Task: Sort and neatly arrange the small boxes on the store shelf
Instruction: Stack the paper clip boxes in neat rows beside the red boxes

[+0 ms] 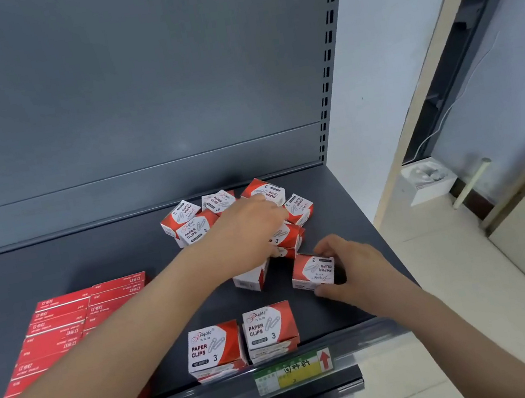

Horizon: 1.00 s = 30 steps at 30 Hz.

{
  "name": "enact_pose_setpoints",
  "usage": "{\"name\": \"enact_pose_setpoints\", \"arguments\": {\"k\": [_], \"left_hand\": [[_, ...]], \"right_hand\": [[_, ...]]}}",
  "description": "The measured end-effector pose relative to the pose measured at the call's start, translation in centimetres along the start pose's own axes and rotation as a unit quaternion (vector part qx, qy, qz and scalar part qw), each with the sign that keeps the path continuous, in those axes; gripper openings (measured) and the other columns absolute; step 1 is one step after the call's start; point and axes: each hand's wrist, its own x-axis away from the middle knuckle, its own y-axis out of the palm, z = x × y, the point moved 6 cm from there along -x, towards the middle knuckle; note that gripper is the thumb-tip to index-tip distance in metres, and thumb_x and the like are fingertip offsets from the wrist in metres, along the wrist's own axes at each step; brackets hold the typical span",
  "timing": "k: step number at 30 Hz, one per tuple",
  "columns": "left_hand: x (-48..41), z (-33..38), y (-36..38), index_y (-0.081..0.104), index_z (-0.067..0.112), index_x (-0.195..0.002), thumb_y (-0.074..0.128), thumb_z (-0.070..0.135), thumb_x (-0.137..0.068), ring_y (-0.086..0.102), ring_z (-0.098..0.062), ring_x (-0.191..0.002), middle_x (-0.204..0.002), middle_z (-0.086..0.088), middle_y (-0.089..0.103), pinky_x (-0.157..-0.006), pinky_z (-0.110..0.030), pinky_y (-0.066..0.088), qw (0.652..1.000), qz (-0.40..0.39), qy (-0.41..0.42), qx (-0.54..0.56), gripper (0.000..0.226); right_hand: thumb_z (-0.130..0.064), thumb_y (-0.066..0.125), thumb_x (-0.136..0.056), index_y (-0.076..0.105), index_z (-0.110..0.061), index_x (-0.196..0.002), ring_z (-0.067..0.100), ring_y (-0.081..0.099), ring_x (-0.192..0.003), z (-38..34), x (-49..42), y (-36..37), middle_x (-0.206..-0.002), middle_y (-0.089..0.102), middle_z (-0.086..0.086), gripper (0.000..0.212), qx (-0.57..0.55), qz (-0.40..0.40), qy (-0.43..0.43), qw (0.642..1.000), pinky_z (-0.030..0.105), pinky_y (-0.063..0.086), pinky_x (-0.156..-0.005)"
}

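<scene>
Several red-and-white paper clip boxes lie jumbled at the back right of the dark shelf [57, 268]. My left hand [248, 229] reaches into that heap, its fingers over a box [286, 234] in the middle of it; whether it grips that box is hidden. My right hand [345, 265] holds one paper clip box [313, 270] between thumb and fingers, just right of the heap and low over the shelf. Two paper clip boxes [214, 347] [270, 327] stand side by side, upright, at the shelf's front edge.
Flat red staple boxes [76, 320] lie in neat rows on the left of the shelf. Price labels [293, 369] sit on the front rail. The slotted upright [328, 59] bounds the shelf on the right, with floor and a door frame beyond.
</scene>
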Motion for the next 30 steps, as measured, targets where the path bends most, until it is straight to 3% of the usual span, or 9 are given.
{"name": "enact_pose_setpoints", "arguments": {"k": [5,9,14,16,19,21,25,28,30], "left_hand": [[-0.4,0.4,0.2,0.053,0.019,-0.123,0.057,0.041,-0.088,0.048,-0.017,-0.111,-0.119,0.001,0.057,-0.095,-0.031,0.040,0.998,0.026,0.031,-0.038,0.042],[1.0,1.5,-2.3,0.057,0.023,-0.116,0.060,0.052,-0.080,0.051,-0.012,-0.104,-0.112,0.007,0.058,-0.089,-0.027,0.041,0.993,0.071,0.008,0.095,0.047],[2.9,3.4,-2.3,0.057,0.028,-0.108,0.064,0.055,-0.075,0.053,0.000,-0.079,-0.096,0.015,0.057,-0.068,-0.016,0.046,0.977,0.008,0.002,0.215,0.043],[3.5,4.2,-1.5,0.057,0.027,-0.105,0.065,0.053,-0.075,0.054,-0.001,-0.079,-0.094,0.014,0.058,-0.070,-0.019,0.050,0.974,-0.022,0.007,0.224,0.040],[4.2,5.6,0.0,0.055,0.024,-0.107,0.066,0.049,-0.076,0.054,-0.009,-0.088,-0.101,0.008,0.057,-0.078,-0.027,0.050,0.977,-0.055,0.010,0.204,0.041],[4.5,6.2,1.1,0.051,0.022,-0.113,0.065,0.047,-0.078,0.052,-0.013,-0.096,-0.110,0.004,0.054,-0.079,-0.028,0.046,0.982,-0.078,0.004,0.174,0.045],[6.4,4.5,0.5,0.035,0.027,-0.132,0.068,0.063,-0.066,0.046,-0.009,-0.112,-0.130,0.010,0.046,-0.093,-0.025,0.041,0.978,-0.091,-0.022,0.185,0.082],[9.8,0.9,0.4,0.022,0.035,-0.140,0.071,0.064,-0.061,0.037,-0.004,-0.128,-0.144,0.019,0.034,-0.103,-0.021,0.032,0.976,-0.116,-0.071,0.169,0.097],[12.1,-0.6,1.3,0.026,0.038,-0.137,0.073,0.061,-0.061,0.042,-0.004,-0.125,-0.141,0.018,0.040,-0.101,-0.022,0.037,0.973,-0.132,-0.097,0.160,0.093]], "right_hand": [[-0.029,0.071,-0.079,0.046,-0.034,-0.112,0.006,0.056,-0.106,0.1,1.6,0.0,-0.121,0.059,-0.010,0.042,-0.037,-0.065,-0.048,0.996,0.023,0.051,-0.087],[-0.025,0.071,-0.079,0.050,-0.036,-0.109,0.002,0.058,-0.103,-0.5,2.9,0.8,-0.113,0.060,-0.016,0.039,-0.071,-0.124,-0.079,0.987,0.019,0.054,-0.083],[-0.020,0.069,-0.080,0.047,-0.033,-0.123,-0.001,0.060,-0.107,-0.2,3.4,1.0,-0.119,0.062,-0.018,0.050,-0.150,-0.175,-0.084,0.969,0.017,0.049,-0.091],[-0.003,0.064,-0.082,0.052,-0.027,-0.117,0.002,0.061,-0.106,1.1,2.9,-0.5,-0.115,0.065,-0.014,0.044,-0.219,-0.108,-0.065,0.968,0.027,0.050,-0.096],[0.011,0.048,-0.082,0.058,-0.026,-0.103,0.003,0.060,-0.105,2.6,2.4,-3.0,-0.111,0.065,-0.009,0.044,-0.213,0.033,-0.040,0.976,0.034,0.047,-0.100],[0.013,0.045,-0.082,0.057,-0.031,-0.102,0.004,0.059,-0.109,1.7,2.3,-3.0,-0.114,0.064,-0.008,0.050,-0.217,0.007,-0.056,0.975,0.034,0.046,-0.102],[-0.009,0.063,-0.084,0.044,-0.042,-0.121,0.000,0.048,-0.122,-0.4,3.2,-1.1,-0.129,0.053,-0.020,0.053,-0.176,-0.184,-0.103,0.961,0.029,0.042,-0.105],[-0.033,0.076,-0.073,0.033,-0.046,-0.129,0.005,0.048,-0.122,-1.0,3.7,-0.5,-0.131,0.049,-0.023,0.071,-0.114,-0.213,-0.078,0.967,0.030,0.048,-0.100],[-0.036,0.079,-0.068,0.033,-0.045,-0.127,0.006,0.054,-0.113,-1.7,3.7,0.1,-0.125,0.051,-0.022,0.075,-0.049,-0.196,-0.088,0.975,0.025,0.051,-0.094]]}}
